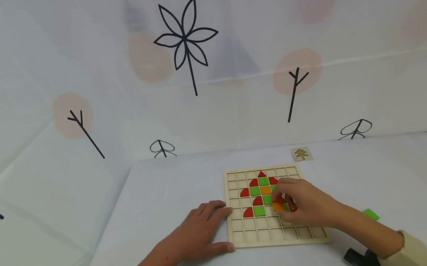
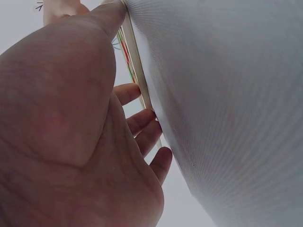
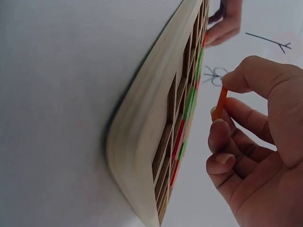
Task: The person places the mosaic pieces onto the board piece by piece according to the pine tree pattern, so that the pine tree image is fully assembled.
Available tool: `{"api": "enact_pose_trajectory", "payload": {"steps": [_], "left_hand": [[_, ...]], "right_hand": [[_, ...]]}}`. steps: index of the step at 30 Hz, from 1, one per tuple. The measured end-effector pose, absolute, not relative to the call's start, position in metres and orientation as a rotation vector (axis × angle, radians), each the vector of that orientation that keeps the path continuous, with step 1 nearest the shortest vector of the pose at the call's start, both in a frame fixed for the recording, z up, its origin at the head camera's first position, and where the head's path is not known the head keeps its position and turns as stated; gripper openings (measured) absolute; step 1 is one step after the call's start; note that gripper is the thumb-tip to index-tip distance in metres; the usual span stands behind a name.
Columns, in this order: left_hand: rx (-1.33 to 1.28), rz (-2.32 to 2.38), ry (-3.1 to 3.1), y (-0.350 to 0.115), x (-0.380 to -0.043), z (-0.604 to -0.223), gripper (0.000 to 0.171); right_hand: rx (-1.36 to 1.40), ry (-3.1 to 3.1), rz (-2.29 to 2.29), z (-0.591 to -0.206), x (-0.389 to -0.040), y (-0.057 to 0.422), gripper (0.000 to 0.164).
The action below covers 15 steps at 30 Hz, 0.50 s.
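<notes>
A wooden grid board (image 1: 252,237) lies on the white surface, with red, green and orange tiles set in its squares in a tree-like shape. My right hand (image 1: 307,199) is over the board's right part and pinches an orange tile (image 3: 220,101) between thumb and fingertips. In the right wrist view the tile is held on edge, apart from the board. My left hand (image 1: 200,231) rests at the board's left edge, thumb and fingers spread, fingertips touching the side. Seen from the left wrist, the fingers (image 2: 142,120) lie along that edge. Some tiles are hidden behind my right hand.
A small pattern card (image 1: 301,154) with a tree picture lies beyond the board's far right corner. One loose green tile (image 1: 371,214) is beside my right forearm. Behind the table hangs a white cloth (image 1: 236,115) printed with plants.
</notes>
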<state>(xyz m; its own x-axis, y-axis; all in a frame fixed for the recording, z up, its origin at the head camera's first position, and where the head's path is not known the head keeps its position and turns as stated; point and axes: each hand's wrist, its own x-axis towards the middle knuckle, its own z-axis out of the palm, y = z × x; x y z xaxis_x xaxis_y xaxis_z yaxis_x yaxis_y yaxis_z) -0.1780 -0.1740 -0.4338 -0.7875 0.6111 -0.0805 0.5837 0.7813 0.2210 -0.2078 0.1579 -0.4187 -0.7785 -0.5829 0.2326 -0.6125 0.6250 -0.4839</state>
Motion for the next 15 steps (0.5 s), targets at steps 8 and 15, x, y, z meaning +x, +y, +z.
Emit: {"api": "enact_pose_trajectory", "payload": {"steps": [8, 15], "left_hand": [[0.962, 0.29, 2.82, -0.174, -0.179, -0.436, 0.086], [0.947, 0.29, 2.816, -0.174, -0.178, -0.433, 0.086]], "right_hand": [[1.037, -2.801, 0.735, -0.421, -0.21, 0.147, 0.02], [1.044, -2.8, 0.699, -0.422, -0.214, 0.141, 0.02]]}}
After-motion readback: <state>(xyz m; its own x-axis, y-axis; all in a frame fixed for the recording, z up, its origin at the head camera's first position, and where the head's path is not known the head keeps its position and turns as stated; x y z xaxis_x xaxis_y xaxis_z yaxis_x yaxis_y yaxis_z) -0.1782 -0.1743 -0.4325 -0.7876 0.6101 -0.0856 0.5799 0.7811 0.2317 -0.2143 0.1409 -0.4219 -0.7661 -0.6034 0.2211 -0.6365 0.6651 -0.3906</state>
